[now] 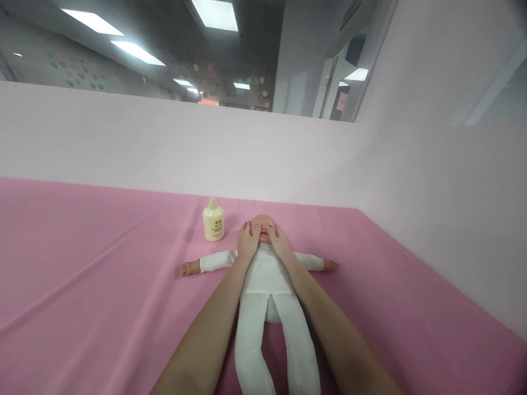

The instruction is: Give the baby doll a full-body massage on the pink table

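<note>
A baby doll (269, 274) in white clothes lies on its back, arms stretched out to both sides and legs toward me. My left hand (248, 240) rests along the left side of the doll's head (262, 220), its thumb on the face beside the nose. On the opposite side, my right hand (280, 241) lies against the cheek, thumb also on the face. Both hands look open, with fingers laid around the head rather than closed. They partly cover the face, and some fingertips are hidden by the head.
A cream-coloured pump bottle (213, 222) stands left of the doll's head. Under everything spreads a pink cloth (102, 274) with creases. A white wall (177, 148) with a window above it borders the far side, and another wall (461, 181) rises at right.
</note>
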Demonstrator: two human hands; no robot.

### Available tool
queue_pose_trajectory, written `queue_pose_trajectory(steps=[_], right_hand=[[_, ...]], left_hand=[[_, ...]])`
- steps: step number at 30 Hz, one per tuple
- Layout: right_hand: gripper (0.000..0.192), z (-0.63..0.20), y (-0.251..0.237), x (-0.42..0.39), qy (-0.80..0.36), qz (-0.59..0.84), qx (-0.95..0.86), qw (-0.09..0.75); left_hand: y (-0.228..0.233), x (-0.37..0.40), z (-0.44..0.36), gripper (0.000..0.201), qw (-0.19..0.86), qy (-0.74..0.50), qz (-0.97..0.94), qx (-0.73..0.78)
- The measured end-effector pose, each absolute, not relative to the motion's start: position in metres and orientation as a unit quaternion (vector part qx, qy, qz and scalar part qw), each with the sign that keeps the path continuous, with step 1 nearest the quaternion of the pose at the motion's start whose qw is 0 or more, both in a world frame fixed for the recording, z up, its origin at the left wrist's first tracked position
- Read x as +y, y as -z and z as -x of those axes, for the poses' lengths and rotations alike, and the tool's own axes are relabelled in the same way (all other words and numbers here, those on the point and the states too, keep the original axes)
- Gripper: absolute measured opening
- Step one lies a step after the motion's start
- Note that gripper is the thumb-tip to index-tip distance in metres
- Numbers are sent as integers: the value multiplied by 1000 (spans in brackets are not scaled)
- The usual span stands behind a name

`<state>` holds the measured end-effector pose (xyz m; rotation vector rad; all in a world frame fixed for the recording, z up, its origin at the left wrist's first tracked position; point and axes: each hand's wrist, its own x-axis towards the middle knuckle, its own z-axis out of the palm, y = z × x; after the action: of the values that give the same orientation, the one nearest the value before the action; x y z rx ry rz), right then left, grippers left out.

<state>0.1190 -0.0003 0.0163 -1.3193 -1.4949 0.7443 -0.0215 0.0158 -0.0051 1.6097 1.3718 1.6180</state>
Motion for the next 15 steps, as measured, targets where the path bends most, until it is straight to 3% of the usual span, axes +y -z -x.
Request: queue_pose_trajectory(steps=[3,8,15], right_hand=[[76,-118,-16,1,-294,521,-626,500],[63,-119,-19,-2,-251,465,-696,487],[60,-118,-19,-1,-225,450,-718,480]], left_hand=[[3,15,21,51,223,-590,-596,496],[-6,13,17,37,203,-597,-636,444],[-6,15,18,39,204,-600,-644,429]])
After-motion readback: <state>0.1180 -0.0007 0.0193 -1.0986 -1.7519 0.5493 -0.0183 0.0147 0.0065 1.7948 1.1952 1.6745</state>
